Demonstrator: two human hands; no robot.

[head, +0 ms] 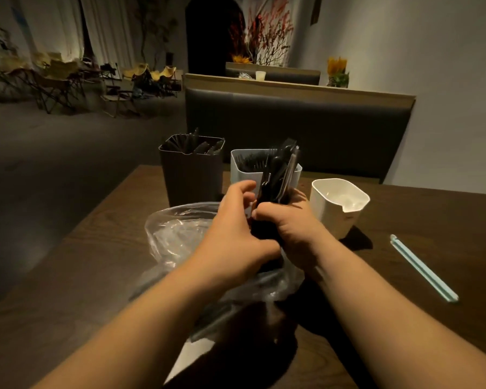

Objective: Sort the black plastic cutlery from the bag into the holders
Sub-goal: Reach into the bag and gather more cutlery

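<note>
A bundle of black cutlery (275, 178) is held upright over a dark wooden table (96, 276), clamped in the right hand (289, 223), whose fingers are wrapped tightly round the handles. The left hand (233, 231) is pressed in from the other side, its fingers curled against the bundle's left edge and its thumb tucked under the right hand's knuckles. Both forearms are stretched forward from the bottom of the view and meet at the bundle.

Directly beneath the two hands a clear plastic bag (177, 234) is spread open and crumpled, with more dark pieces dimly seen through it nearer the wrists.

Just beyond the hands a white holder (239, 169) is seen, partly hidden by the raised bundle, with fork tines showing at its rim. Beyond the left hand and further left a grey holder (191, 175) is stood, dark cutlery tips rising above its edge. Just to the right of the right hand a second white holder (334, 214) is placed, its pale inside turned to the camera; a faint mark on its front is too small to be read.

Well to the right of the right forearm a pale blue stick (422, 266) is laid on the table. Behind the holders a dark padded bench (292, 122) is seen.
</note>
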